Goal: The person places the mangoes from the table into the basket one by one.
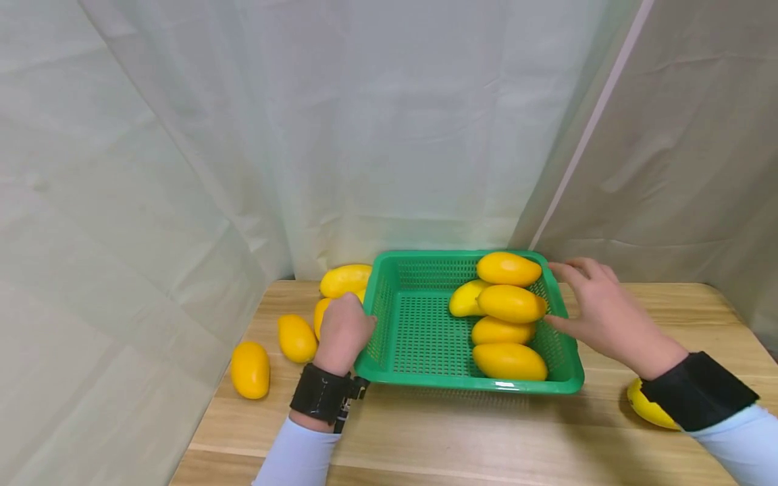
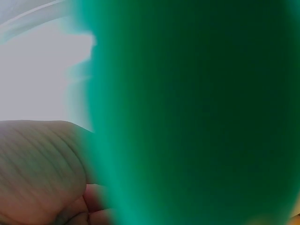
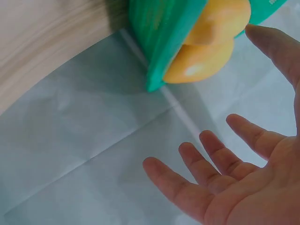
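A green plastic basket (image 1: 419,381) holds several yellow mangoes (image 1: 509,362) along its right side; its left part shows bare mesh. My left hand (image 1: 345,331) grips the basket's left rim with curled fingers. In the left wrist view the green wall (image 2: 197,112) fills most of the picture, close and blurred, and hides most of the fingers. My right hand (image 1: 614,317) is by the right rim with its fingers spread and nothing in its grasp. The right wrist view shows its open palm (image 3: 253,201) facing the basket side, fingertips apart from the rim.
Loose mangoes lie left of the basket, including one mango (image 1: 250,370) near the table's left edge. Another yellow mango (image 1: 650,405) sits partly behind my right wrist. The wooden table (image 1: 462,439) meets pale hanging sheets (image 1: 389,135) at the back.
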{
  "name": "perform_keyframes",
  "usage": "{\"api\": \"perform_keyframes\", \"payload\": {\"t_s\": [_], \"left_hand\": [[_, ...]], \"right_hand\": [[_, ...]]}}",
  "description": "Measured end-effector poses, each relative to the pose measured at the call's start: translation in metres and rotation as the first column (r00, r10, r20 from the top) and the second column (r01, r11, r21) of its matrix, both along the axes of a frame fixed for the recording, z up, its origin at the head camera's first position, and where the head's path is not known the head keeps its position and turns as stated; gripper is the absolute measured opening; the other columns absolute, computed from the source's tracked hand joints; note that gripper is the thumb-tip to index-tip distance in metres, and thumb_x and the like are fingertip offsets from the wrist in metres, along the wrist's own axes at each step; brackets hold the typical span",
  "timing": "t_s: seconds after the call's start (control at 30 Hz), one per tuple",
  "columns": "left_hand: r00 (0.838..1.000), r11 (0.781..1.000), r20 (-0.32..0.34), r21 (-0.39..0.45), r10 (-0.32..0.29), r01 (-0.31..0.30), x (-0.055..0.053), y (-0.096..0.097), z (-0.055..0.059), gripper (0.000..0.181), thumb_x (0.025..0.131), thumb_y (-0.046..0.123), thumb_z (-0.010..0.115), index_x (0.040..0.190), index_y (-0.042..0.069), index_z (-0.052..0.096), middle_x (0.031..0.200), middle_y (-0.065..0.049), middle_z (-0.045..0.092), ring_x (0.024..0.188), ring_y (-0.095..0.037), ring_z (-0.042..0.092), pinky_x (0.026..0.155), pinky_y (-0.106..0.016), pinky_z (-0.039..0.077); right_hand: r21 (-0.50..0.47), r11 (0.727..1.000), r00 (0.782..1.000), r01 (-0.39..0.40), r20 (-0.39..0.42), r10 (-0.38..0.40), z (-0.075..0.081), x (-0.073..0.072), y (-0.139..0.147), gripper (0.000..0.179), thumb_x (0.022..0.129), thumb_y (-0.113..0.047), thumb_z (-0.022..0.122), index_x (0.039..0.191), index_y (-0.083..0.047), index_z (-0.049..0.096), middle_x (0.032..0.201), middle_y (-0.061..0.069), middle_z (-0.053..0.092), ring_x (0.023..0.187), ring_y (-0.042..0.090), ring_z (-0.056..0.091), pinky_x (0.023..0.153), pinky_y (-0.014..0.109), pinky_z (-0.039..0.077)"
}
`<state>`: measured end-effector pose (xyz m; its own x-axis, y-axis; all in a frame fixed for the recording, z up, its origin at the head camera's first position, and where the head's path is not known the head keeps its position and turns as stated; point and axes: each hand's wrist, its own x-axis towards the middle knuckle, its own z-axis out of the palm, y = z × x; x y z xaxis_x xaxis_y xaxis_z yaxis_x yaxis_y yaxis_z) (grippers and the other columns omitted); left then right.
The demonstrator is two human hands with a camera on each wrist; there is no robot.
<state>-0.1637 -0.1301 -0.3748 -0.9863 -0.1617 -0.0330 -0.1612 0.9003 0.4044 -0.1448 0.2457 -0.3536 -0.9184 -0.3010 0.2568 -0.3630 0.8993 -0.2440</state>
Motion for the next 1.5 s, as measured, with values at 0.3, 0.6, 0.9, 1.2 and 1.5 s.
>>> {"api": "perform_keyframes", "payload": {"t_s": [0.3, 0.6, 0.9, 1.2, 1.5], "left_hand": [[1.000, 1.000, -0.006, -0.005, -0.005, 0.005, -0.001, 0.000, -0.001, 0.027, 0.081, 0.025, 0.071, 0.075, 0.001, 0.061, 0.059, -0.008, 0.058, 0.046, -0.017, 0.055, 0.038, -0.024, 0.041], [1.000, 1.000, -0.015, -0.015, -0.007, 0.007, 0.000, 0.000, 0.000, 0.026, 0.081, 0.025, 0.071, 0.075, 0.001, 0.061, 0.058, -0.008, 0.058, 0.046, -0.017, 0.055, 0.039, -0.025, 0.041], [1.000, 1.000, -0.022, -0.009, -0.007, 0.007, 0.000, 0.000, 0.000, 0.025, 0.081, 0.023, 0.070, 0.074, 0.001, 0.060, 0.058, -0.008, 0.058, 0.046, -0.017, 0.055, 0.038, -0.025, 0.041], [1.000, 1.000, -0.018, -0.024, -0.008, 0.008, -0.001, 0.000, -0.001, 0.026, 0.081, 0.024, 0.070, 0.073, 0.001, 0.060, 0.058, -0.008, 0.058, 0.046, -0.017, 0.055, 0.038, -0.025, 0.041], [1.000, 1.000, -0.012, -0.015, 0.001, -0.002, -0.001, 0.001, -0.001, 0.025, 0.081, 0.023, 0.070, 0.074, 0.001, 0.060, 0.059, -0.008, 0.058, 0.046, -0.018, 0.055, 0.039, -0.025, 0.041]], "right_hand": [[-0.035, 0.998, 0.998, 0.054, 0.016, -0.053, -0.005, 0.018, 0.034, 0.088, 0.068, -0.040, 0.081, 0.138, -0.006, 0.040, 0.133, 0.025, 0.039, 0.115, 0.044, 0.038, 0.082, 0.065, 0.042], [0.057, 0.990, 0.987, 0.126, 0.089, -0.131, -0.023, 0.040, 0.081, 0.102, 0.062, -0.064, 0.074, 0.136, -0.001, 0.041, 0.128, 0.031, 0.039, 0.105, 0.050, 0.041, 0.075, 0.065, 0.040], [0.225, 0.965, 0.925, 0.136, 0.319, -0.205, -0.053, 0.054, 0.119, 0.126, 0.039, -0.073, 0.076, 0.138, -0.007, 0.037, 0.132, 0.041, 0.029, 0.109, 0.061, 0.031, 0.074, 0.074, 0.035], [0.163, 0.984, 0.939, 0.075, 0.320, -0.125, -0.083, 0.065, 0.147, 0.126, 0.027, -0.050, 0.087, 0.134, -0.004, 0.038, 0.119, 0.039, 0.048, 0.110, 0.054, 0.038, 0.087, 0.067, 0.024], [0.119, 0.991, 0.922, 0.062, 0.374, -0.103, -0.095, 0.066, 0.147, 0.116, 0.037, -0.049, 0.087, 0.134, -0.004, 0.041, 0.116, 0.033, 0.050, 0.095, 0.044, 0.055, 0.068, 0.057, 0.047]]}}
